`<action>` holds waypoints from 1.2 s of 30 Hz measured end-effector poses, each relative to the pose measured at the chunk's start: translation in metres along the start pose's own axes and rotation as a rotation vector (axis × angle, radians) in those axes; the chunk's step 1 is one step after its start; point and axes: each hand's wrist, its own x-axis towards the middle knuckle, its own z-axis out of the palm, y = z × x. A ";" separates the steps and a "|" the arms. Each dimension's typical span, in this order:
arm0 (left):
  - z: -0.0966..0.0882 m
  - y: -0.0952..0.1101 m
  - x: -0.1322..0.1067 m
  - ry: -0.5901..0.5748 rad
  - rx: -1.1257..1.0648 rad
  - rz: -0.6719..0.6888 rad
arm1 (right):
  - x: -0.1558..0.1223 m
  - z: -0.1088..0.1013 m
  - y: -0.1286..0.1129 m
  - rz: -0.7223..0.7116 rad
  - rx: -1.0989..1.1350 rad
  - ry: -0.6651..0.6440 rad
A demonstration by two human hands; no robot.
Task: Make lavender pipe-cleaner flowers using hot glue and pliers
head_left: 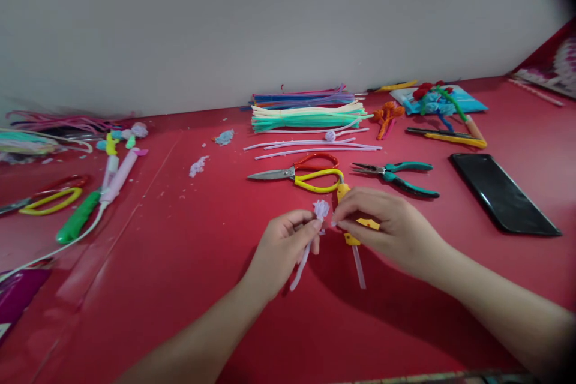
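My left hand (288, 240) pinches a pale lilac pipe cleaner flower (321, 209); its fluffy head sticks up past the thumb and its stem slants down below the fingers. Just to the right, my right hand (382, 222) has thumb and forefinger pressed together, with a tiny pale bit at the tips too small to make out. Under that hand lies a yellow glue gun (342, 193), partly hidden, with a clear glue stick (359, 267) jutting from its back end. Scissors (294, 173) with red and yellow handles and teal-handled pliers (393, 176) lie beyond the hands.
Pipe cleaner bundles (310, 117) and loose lilac pipe cleaners (315, 145) lie near the wall. A black phone (504, 192) is at the right. On the left are a second pair of scissors (49, 198), a corded pink tool (119, 177) and lilac fluff (198, 166).
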 end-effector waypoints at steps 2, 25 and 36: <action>0.000 0.000 0.000 -0.017 0.034 -0.013 | 0.000 0.001 0.000 0.013 0.005 -0.006; 0.006 0.002 -0.004 -0.073 0.116 -0.024 | -0.004 0.000 -0.002 -0.095 -0.131 0.059; 0.005 0.000 -0.004 -0.081 0.038 -0.043 | -0.004 0.004 -0.002 -0.014 -0.126 0.135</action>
